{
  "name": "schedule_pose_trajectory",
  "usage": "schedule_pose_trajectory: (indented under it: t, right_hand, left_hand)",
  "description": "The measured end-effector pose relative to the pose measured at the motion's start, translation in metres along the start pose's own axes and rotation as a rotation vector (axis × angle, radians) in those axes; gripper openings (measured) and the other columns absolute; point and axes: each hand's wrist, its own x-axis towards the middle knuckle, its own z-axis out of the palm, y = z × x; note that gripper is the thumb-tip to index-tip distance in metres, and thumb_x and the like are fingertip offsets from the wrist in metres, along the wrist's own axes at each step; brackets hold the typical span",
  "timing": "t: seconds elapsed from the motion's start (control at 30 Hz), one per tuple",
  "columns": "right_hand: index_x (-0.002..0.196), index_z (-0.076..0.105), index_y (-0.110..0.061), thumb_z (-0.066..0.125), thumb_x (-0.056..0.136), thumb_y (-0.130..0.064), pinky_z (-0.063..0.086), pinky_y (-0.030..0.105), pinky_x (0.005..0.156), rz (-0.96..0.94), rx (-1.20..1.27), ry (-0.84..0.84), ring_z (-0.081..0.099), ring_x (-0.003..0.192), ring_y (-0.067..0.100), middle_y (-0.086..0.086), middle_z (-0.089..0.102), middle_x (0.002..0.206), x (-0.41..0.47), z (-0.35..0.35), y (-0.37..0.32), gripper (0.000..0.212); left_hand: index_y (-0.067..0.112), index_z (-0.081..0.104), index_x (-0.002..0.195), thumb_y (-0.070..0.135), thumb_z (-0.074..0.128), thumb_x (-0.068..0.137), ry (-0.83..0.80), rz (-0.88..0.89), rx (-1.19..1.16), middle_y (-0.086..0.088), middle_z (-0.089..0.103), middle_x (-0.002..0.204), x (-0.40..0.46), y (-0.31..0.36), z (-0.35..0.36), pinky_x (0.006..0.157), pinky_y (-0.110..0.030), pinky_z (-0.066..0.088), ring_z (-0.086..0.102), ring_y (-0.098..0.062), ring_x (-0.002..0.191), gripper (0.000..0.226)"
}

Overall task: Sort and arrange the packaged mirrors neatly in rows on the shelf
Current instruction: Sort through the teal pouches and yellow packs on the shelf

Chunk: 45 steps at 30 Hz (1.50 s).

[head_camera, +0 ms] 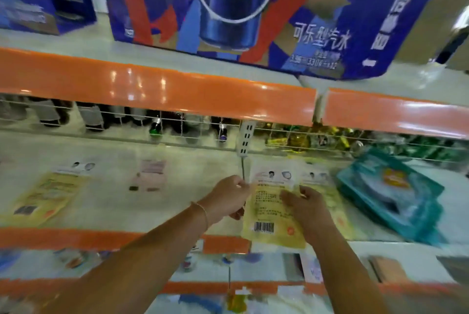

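Both forearms are cut off by the near edge. A yellow packaged mirror (272,208) is pinched at its left edge by the left hand (229,198) and gripped at its right side by the right hand (304,206); fingertips are blurred. Its long axis runs near to far, barcode end overhanging the shelf (114,202) lip. Another packet (332,202) is half hidden behind. Open shelf room lies left, toward a second yellow packet (48,197); teal packs (390,194) crowd the right.

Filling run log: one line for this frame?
left hand: grips yellow packet edge | right hand: holds packet | packet: over shelf front
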Motion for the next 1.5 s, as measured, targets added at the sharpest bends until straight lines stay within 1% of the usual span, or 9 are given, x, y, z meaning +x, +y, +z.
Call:
schedule_pose_trajectory:
  t: [0.17,0.37,0.5,0.7,0.83,0.93,1.03,1.17,1.5]
  right_hand:
    - [0.099,0.068,-0.016,0.071,0.086,-0.016,0.061,0.051,0.070,0.021,-0.101,0.075,0.074,0.073,0.027,0.006,0.075,0.087,0.041,-0.063,0.015,0.014]
    - [0.101,0.066,-0.016,0.064,0.092,-0.016,0.061,0.038,0.062,-0.022,-0.277,0.092,0.072,0.074,0.021,0.003,0.072,0.090,0.066,-0.095,0.018,0.009]
    - [0.105,0.063,-0.015,0.064,0.092,-0.022,0.053,0.028,0.051,-0.033,-0.418,0.108,0.069,0.070,0.017,0.002,0.069,0.087,0.079,-0.098,0.015,0.015]
    - [0.113,0.055,-0.016,0.065,0.090,-0.024,0.051,0.027,0.041,-0.055,-0.519,0.160,0.068,0.066,0.019,0.004,0.065,0.088,0.084,-0.093,0.012,0.026]
    - [0.106,0.056,-0.011,0.052,0.097,-0.033,0.057,0.039,0.068,-0.143,-0.810,0.200,0.063,0.082,0.022,0.007,0.062,0.098,0.079,-0.087,0.014,0.024]
    - [0.119,0.058,-0.012,0.055,0.093,-0.035,0.051,0.045,0.091,-0.206,-0.986,0.224,0.053,0.107,0.031,0.012,0.055,0.121,0.071,-0.083,0.014,0.034]
    - [0.130,0.057,-0.019,0.056,0.091,-0.038,0.042,0.042,0.099,-0.328,-0.980,0.221,0.044,0.120,0.033,0.013,0.051,0.132,0.058,-0.067,0.007,0.043]
    - [0.121,0.064,-0.018,0.058,0.090,-0.036,0.039,0.039,0.103,-0.480,-0.877,0.175,0.049,0.117,0.029,0.009,0.059,0.126,0.046,-0.027,-0.003,0.037]
    - [0.117,0.067,-0.016,0.064,0.088,-0.026,0.036,0.023,0.092,-0.642,-0.633,-0.044,0.053,0.117,0.022,0.005,0.064,0.119,0.004,0.100,-0.010,0.031]
  left_hand:
    - [0.015,0.055,0.115,0.031,0.048,0.095,-0.032,0.018,0.111,-0.009,0.069,0.091,0.016,0.022,0.054,0.057,-0.028,0.054,0.065,-0.017,0.063,0.027]
    - [0.018,0.060,0.101,0.031,0.050,0.093,-0.036,0.088,0.210,-0.009,0.069,0.096,0.021,0.033,0.082,0.060,-0.032,0.055,0.067,-0.023,0.071,0.018]
    - [0.020,0.059,0.102,0.034,0.049,0.095,-0.042,0.072,0.208,-0.013,0.070,0.096,0.025,0.032,0.086,0.061,-0.031,0.054,0.065,-0.019,0.068,0.018]
    - [0.019,0.058,0.109,0.034,0.048,0.097,-0.029,0.064,0.202,-0.012,0.070,0.098,0.028,0.032,0.087,0.066,-0.033,0.056,0.065,-0.019,0.070,0.022]
    - [0.020,0.058,0.108,0.035,0.048,0.096,-0.017,0.063,0.211,-0.011,0.070,0.096,0.028,0.026,0.086,0.066,-0.033,0.057,0.067,-0.019,0.071,0.022]
    - [0.021,0.059,0.108,0.036,0.049,0.096,0.001,0.043,0.193,-0.010,0.070,0.096,0.026,0.019,0.082,0.066,-0.033,0.057,0.067,-0.019,0.072,0.021]
    - [0.019,0.059,0.112,0.035,0.049,0.097,0.025,0.026,0.185,-0.010,0.070,0.098,0.023,0.012,0.074,0.066,-0.031,0.057,0.066,-0.017,0.071,0.024]
    - [0.017,0.058,0.112,0.033,0.050,0.097,0.082,0.012,0.166,-0.009,0.068,0.099,0.017,0.000,0.054,0.067,-0.029,0.055,0.068,-0.020,0.075,0.023]
    - [0.024,0.064,0.094,0.030,0.049,0.096,0.368,0.024,0.116,-0.001,0.067,0.093,-0.015,-0.044,-0.065,0.062,-0.026,0.053,0.067,-0.017,0.079,0.016]
